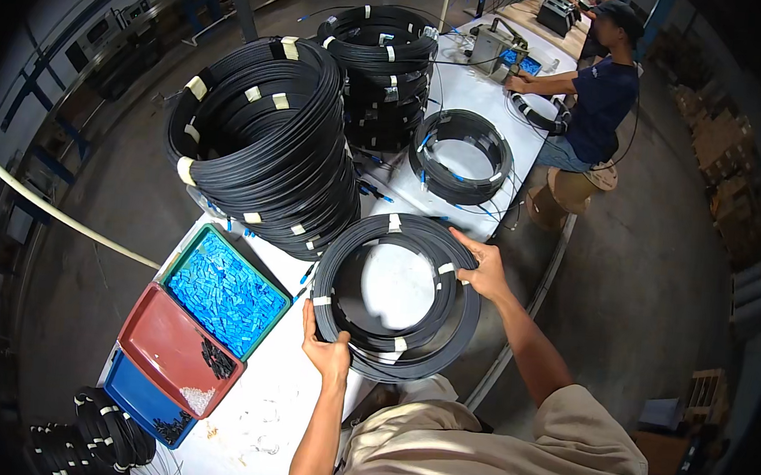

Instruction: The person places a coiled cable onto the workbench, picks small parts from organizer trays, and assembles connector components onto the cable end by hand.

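A thick coil of black cable (pixel 344 254), bound with pale tape bands, lies between my hands over the white table's near edge. My left hand (pixel 328 353) grips its near left side, thumb on top. My right hand (pixel 486 273) clasps the far right side, its index finger stretched along the outer rim. White tabletop shows through the middle of the coil. Right behind its left edge rises a tall, leaning stack of similar black coils (pixel 287 187). Small blue connector ends lie near the stack's base.
Left stand a green tray (pixel 271 320) of blue pieces, a red tray (pixel 157 337) and a blue tray (pixel 141 408) with small black parts. Another coil stack (pixel 386 88) and a single coil (pixel 459 188) are farther back. A co-worker (pixel 606 103) sits at the far right.
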`<state>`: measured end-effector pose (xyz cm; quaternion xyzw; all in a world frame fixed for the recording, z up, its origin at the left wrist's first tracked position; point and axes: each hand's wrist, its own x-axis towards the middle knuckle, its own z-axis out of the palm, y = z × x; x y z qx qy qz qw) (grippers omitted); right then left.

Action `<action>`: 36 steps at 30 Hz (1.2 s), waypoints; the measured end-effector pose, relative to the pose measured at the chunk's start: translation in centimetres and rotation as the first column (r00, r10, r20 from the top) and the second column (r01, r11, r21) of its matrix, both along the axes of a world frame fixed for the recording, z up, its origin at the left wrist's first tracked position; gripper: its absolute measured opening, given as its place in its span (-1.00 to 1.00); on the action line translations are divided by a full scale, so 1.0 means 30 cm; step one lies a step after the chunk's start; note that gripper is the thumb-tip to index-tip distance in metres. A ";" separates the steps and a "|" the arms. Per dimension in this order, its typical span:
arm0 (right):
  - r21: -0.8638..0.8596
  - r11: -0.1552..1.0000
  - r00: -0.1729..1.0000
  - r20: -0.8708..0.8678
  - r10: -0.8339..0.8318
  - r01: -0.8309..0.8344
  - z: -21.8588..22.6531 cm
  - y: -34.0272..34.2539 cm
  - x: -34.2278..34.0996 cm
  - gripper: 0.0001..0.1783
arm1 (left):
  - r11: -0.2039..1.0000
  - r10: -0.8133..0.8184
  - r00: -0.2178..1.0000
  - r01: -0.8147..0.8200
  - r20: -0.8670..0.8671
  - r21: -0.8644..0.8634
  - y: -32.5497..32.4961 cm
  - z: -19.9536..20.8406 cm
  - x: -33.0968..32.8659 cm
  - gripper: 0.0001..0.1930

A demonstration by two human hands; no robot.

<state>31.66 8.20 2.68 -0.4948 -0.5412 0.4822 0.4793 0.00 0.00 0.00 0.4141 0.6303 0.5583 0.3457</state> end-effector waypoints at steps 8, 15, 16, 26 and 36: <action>-0.046 0.998 0.999 0.007 0.041 -0.041 -0.114 0.178 0.047 -0.07 | 0.995 0.075 0.997 -0.077 -0.029 -0.066 0.097 -0.041 0.066 -0.11; -0.048 0.996 0.997 -0.025 0.076 -0.077 -0.158 0.243 0.044 -0.07 | 0.993 0.108 0.988 -0.112 -0.115 -0.033 0.116 -0.045 0.080 -0.11; -0.065 0.995 0.997 -0.041 0.070 -0.073 -0.159 0.234 0.045 -0.07 | 0.994 0.106 0.989 -0.109 -0.101 -0.032 0.115 -0.045 0.082 -0.11; -0.033 0.998 0.999 0.020 0.050 -0.049 -0.161 0.223 0.015 -0.09 | 0.993 0.107 0.988 -0.112 -0.108 -0.039 0.125 -0.077 0.051 -0.10; 0.236 0.956 0.659 0.749 -0.067 -0.172 -0.047 0.208 0.008 -0.12 | 0.987 0.138 0.950 -0.154 -0.280 -0.038 0.121 -0.109 0.043 -0.15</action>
